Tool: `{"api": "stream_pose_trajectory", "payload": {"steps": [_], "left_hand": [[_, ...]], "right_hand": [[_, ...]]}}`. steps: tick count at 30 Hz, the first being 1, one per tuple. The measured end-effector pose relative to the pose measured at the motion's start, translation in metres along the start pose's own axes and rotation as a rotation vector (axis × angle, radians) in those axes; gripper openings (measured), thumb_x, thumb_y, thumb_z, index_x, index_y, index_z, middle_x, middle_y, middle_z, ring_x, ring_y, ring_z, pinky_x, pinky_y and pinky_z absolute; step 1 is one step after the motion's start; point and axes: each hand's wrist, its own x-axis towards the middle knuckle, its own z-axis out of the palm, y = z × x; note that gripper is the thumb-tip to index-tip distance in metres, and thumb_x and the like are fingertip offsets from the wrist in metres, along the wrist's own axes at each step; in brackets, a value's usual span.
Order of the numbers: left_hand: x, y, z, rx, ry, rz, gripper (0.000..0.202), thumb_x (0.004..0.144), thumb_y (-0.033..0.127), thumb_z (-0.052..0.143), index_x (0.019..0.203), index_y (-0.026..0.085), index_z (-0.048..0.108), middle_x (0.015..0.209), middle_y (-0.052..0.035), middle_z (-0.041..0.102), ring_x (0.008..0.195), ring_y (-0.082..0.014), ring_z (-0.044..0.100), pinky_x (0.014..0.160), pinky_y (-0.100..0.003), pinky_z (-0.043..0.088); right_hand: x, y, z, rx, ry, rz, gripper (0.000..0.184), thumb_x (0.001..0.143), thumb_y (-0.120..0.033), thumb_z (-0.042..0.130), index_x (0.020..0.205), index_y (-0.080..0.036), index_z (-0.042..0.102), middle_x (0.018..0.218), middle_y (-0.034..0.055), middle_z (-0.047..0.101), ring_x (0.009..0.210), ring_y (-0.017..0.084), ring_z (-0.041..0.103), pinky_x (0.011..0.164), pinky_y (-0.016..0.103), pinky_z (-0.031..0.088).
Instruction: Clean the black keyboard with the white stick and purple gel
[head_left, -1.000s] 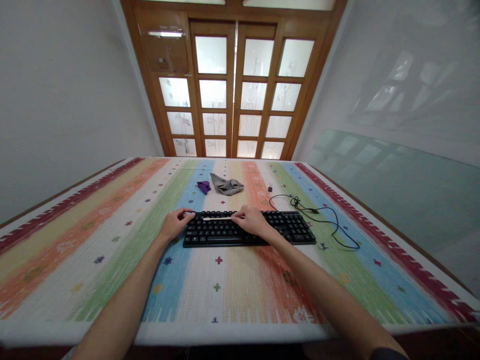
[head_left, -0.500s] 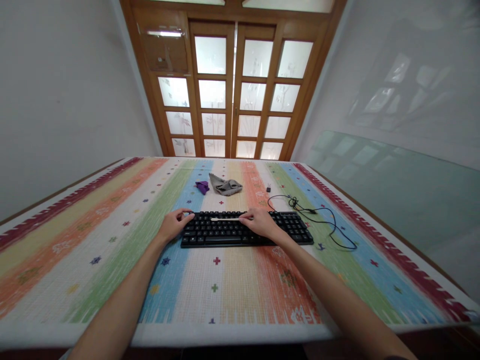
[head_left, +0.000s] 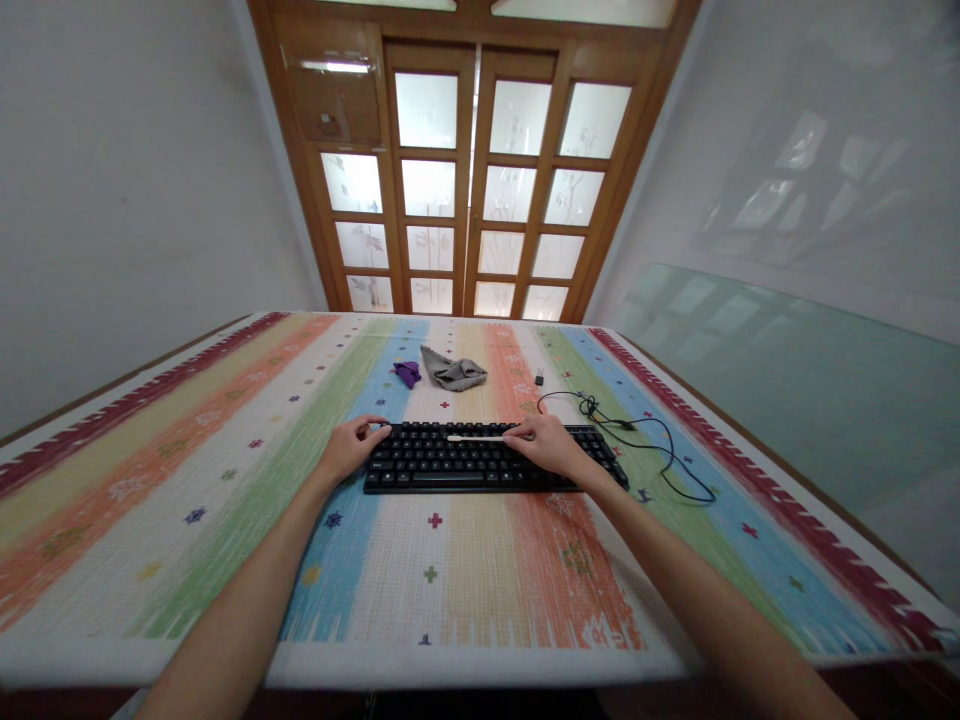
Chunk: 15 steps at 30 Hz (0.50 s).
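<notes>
A black keyboard (head_left: 439, 478) lies flat on the patterned tablecloth in front of me. At its upper left corner, my left hand (head_left: 352, 447) grips the edge between thumb and fingers. My right hand (head_left: 544, 443) pinches a white cotton swab (head_left: 480, 438) by its right end. The swab lies nearly level over the upper key rows, its thicker tip pointing left. Whether that tip touches the keys, I cannot tell. Part of the keyboard's right side is hidden under my right hand and wrist.
Beyond the keyboard lie a crumpled grey cloth (head_left: 456, 374) and a small purple cloth (head_left: 407, 373). A small black USB plug (head_left: 539, 380) rests farther right. The keyboard's black cable (head_left: 660, 425) loops over the tablecloth on the right. Wooden glazed doors (head_left: 472, 180) stand behind the table.
My right hand has moved to the right along the upper keys, carrying the cotton swab with it. My left hand stays at the keyboard's corner.
</notes>
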Motion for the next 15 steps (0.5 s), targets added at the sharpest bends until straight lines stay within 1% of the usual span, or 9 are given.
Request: {"api": "stream_pose_trajectory", "payload": {"steps": [3, 9, 15], "left_hand": [[0.0, -0.001, 0.0, -0.003, -0.002, -0.001, 0.049, 0.073, 0.057, 0.058, 0.093, 0.016, 0.073, 0.051, 0.0054, 0.047, 0.054, -0.0145, 0.045, 0.059, -0.028, 0.036], [0.0, 0.0, 0.0, -0.004, -0.013, 0.001, 0.047, 0.073, 0.056, 0.057, 0.092, 0.016, 0.073, 0.051, 0.0058, 0.045, 0.053, -0.0143, 0.044, 0.059, -0.028, 0.036], [0.0, -0.001, 0.0, 0.0, -0.005, 0.005, 0.045, 0.074, 0.055, 0.058, 0.092, 0.017, 0.073, 0.051, 0.0058, 0.046, 0.053, -0.0143, 0.045, 0.059, -0.027, 0.037]], "right_hand": [[-0.003, 0.007, -0.004, 0.023, -0.006, 0.008, 0.023, 0.089, -0.028, 0.061, 0.097, -0.022, 0.081, 0.088, 0.0049, 0.078, 0.078, 0.019, 0.068, 0.071, 0.027, 0.046], [-0.01, 0.02, -0.013, 0.04, -0.036, 0.026, 0.023, 0.09, -0.027, 0.06, 0.097, -0.022, 0.081, 0.095, 0.0046, 0.078, 0.084, 0.021, 0.07, 0.075, 0.028, 0.047], [-0.018, 0.029, -0.025, -0.011, -0.028, 0.067, 0.023, 0.089, -0.029, 0.061, 0.097, -0.022, 0.081, 0.091, 0.0052, 0.078, 0.083, 0.021, 0.069, 0.075, 0.027, 0.047]]}}
